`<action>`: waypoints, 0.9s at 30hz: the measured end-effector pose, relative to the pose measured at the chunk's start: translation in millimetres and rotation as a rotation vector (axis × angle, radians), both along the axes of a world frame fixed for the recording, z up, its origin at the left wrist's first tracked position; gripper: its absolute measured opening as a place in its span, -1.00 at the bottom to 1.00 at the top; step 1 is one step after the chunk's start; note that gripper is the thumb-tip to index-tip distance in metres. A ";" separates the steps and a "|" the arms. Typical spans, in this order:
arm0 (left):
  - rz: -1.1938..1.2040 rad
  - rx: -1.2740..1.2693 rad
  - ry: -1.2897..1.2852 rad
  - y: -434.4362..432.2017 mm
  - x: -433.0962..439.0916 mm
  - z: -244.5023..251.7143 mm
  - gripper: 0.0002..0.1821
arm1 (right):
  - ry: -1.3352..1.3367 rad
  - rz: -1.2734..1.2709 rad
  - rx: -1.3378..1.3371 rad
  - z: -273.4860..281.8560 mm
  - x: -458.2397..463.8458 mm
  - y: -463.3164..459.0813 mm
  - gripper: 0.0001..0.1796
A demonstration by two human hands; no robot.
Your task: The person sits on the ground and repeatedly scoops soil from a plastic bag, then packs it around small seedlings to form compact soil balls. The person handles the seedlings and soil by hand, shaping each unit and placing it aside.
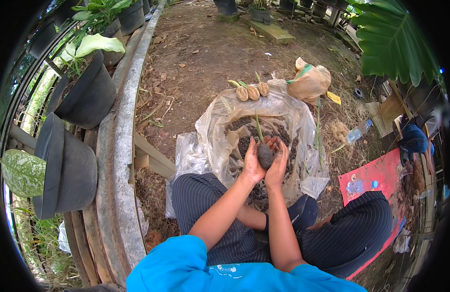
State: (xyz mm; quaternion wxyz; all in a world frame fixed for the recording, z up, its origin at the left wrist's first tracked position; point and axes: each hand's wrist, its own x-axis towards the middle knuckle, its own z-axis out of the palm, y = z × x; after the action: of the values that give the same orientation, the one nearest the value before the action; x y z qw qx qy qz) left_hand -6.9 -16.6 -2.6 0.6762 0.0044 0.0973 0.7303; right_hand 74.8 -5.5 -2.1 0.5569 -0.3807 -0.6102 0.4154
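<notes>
Cupped between my left hand (252,160) and my right hand (278,163) is a dark ball of wet soil (265,156), with one green shoot (259,127) standing up out of its top. Both palms are smeared with soil. Below them lies an opened clear plastic bag (217,120), its edge rolled outward around loose dark soil (243,144). At the bag's far edge three balls wrapped in pale fibre (253,92) sit side by side, each with a green stem. A knotted brownish plastic bag (309,84) rests just beyond, to the right.
Black plant pots (77,169) stand at the left on corrugated sheeting (124,120). To the right are a plastic bottle (359,131), a red sheet (378,169) with another bottle (361,186) on it, and a large green leaf (391,40). Another person (415,138) is at the far right.
</notes>
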 end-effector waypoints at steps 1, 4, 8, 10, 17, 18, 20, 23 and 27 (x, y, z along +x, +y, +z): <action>0.044 -0.025 0.135 -2.1 3.2 3.0 -0.35 | -0.019 0.022 0.079 -0.4 -2.1 -1.1 -0.38; 0.089 -0.045 0.417 -7.9 6.4 10.6 -0.20 | 0.032 0.055 0.035 1.5 -6.4 -8.1 -0.27; 0.177 -0.151 0.531 -9.5 4.0 14.4 -0.12 | 0.041 0.053 -0.080 9.9 -10.7 -15.7 -0.24; 0.149 -0.143 0.596 -9.4 2.2 13.5 -0.11 | 0.026 0.024 -0.087 15.8 -9.5 -17.0 -0.51; 0.053 -0.074 0.781 -10.5 0.3 8.9 -0.08 | 0.031 -0.108 -0.145 25.5 -9.1 -16.0 -0.74; 0.050 -0.100 0.744 -10.3 -0.6 8.3 -0.12 | 0.062 -0.066 -0.151 24.3 -9.5 -16.5 -0.75; 0.023 -0.180 0.694 -8.6 -3.5 6.5 -0.18 | 0.111 -0.003 -0.173 20.6 -10.3 -17.4 -0.76; -0.072 -0.153 0.323 -5.0 -11.0 1.2 -0.28 | -0.431 0.003 0.054 15.4 -7.4 -15.1 -0.61; -0.097 -0.403 0.201 3.2 -16.2 -8.0 -0.48 | -0.361 -0.201 0.019 10.3 3.3 4.8 -0.59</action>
State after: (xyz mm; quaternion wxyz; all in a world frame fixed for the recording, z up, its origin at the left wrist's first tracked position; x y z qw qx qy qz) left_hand -23.1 -13.4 -10.6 0.6847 -0.0531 0.3076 0.6586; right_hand 78.1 -0.7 8.2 0.4807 -0.5025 -0.6631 0.2769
